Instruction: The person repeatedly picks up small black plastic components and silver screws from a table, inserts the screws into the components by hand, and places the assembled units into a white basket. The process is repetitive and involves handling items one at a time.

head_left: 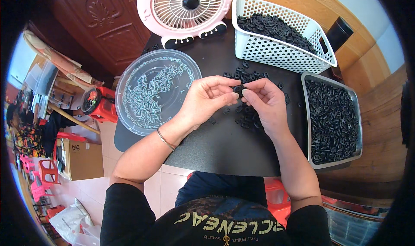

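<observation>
As is seen in the head view, a small rounded black plastic-looking part (238, 89) is pinched between the fingertips of the left hand (202, 98) and right hand (269, 105) above a dark tabletop (225, 151). Fingertip work is judged under way; a steady two-handed grip seems called for next.

Left fingers (225, 100) and right fingers (254, 99) pinching small black part (238, 89), clear tub (172, 101), pink fan (186, 10)
</observation>
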Available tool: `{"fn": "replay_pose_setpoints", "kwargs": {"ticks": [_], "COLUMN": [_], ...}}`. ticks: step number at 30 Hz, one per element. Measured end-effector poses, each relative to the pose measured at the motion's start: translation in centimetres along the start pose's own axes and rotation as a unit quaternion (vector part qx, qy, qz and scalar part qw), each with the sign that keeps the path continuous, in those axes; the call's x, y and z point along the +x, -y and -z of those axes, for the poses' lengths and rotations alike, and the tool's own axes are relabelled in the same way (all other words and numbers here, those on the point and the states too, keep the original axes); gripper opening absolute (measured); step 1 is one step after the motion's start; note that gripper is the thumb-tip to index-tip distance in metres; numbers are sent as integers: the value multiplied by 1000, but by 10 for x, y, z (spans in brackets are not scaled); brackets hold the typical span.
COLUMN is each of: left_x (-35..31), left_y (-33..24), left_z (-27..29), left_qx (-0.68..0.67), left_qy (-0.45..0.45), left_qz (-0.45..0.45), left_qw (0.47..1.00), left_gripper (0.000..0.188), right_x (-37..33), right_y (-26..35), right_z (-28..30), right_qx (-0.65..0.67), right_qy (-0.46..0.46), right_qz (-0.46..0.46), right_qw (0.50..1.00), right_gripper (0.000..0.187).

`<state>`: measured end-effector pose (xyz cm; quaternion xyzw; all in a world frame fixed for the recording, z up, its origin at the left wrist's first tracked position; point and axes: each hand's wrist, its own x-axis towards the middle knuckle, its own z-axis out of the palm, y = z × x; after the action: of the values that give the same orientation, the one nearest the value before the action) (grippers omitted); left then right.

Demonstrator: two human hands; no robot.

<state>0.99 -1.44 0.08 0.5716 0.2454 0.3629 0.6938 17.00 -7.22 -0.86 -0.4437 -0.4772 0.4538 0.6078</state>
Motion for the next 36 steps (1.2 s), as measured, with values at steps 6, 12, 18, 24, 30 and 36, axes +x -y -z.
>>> {"fn": "replay_pose_setpoints", "kwargs": {"ticks": [6, 12, 18, 24, 30, 36], "left_x": [1, 0, -1, -1, 1, 0], "left_y": [1, 2, 5, 1, -1, 4], "left_z": [4, 2, 3, 0, -1, 4], "left_qx": [5, -7, -12, 35, 24, 97], "left_qy": [9, 1, 4, 30, 43, 18], "left_qz": [7, 9, 6, -26, -34, -78], "left_qw": [1000, 1000, 1000, 999, 998, 992], "left_gripper": [26, 26, 26, 28, 28, 23], "right_x": [-1, -2, -2, -2, -1, 0], "right_y": [1, -4, -2, 0, 2, -2], "right_z": [-1, -4, -6, -4, -4, -6], "right_qx": [4, 17, 34, -1, 9, -28], "right_qy": [-5, -15, 0, 1, -6, -14], "right_qz": [-13, 2, 3, -17, -13, 0], "right_qw": [1000, 1000, 999, 1000, 1000, 1000], "right_gripper": [11, 10, 11, 14, 15, 15]}}
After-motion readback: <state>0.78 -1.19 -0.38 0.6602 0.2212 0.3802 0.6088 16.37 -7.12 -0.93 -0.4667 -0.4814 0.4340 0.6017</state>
